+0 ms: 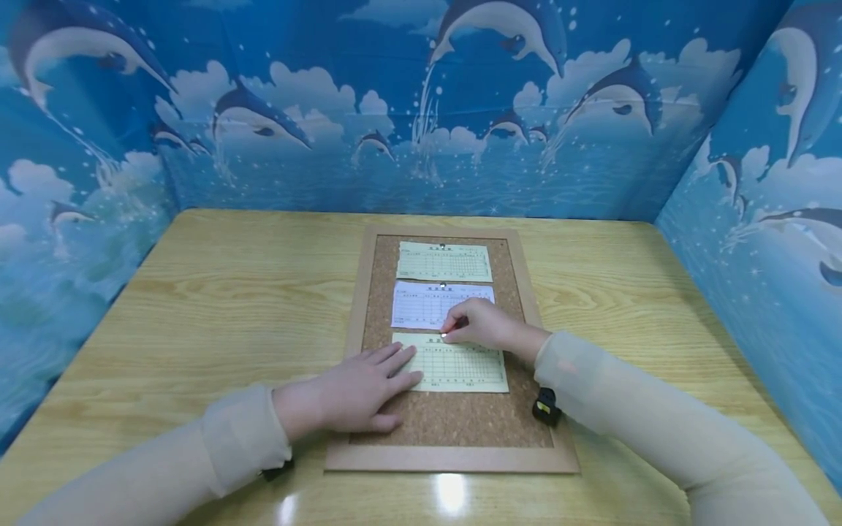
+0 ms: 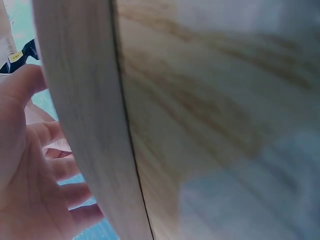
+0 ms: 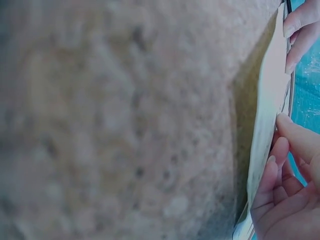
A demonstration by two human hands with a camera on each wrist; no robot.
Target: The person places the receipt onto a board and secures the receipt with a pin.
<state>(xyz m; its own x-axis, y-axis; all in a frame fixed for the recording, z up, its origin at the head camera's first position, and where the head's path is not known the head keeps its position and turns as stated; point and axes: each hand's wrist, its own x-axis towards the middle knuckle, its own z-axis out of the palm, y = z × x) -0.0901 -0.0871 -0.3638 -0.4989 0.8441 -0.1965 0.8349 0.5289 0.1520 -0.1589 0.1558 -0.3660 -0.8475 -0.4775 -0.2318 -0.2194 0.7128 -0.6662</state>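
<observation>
Three printed form slips lie one above another on a framed corkboard (image 1: 454,427). Green slips are at the top (image 1: 444,270) and bottom (image 1: 460,369), with a white slip (image 1: 414,310) between them. My right hand (image 1: 483,325) pinches a small pale thumbtack (image 1: 444,335) at the lowest slip's top edge; how deep its point sits is hidden. My left hand (image 1: 358,391) lies with fingers spread, fingertips resting on that slip's left side. In the right wrist view the slip (image 3: 265,110) stands partly off the cork, beside the right hand (image 3: 295,185).
Small tacks show at the top edges of the upper green slip (image 1: 443,246) and the white slip (image 1: 443,285). The board lies on a wood-grain table (image 1: 263,292). Dolphin-print cloth (image 1: 316,168) encloses the back and sides.
</observation>
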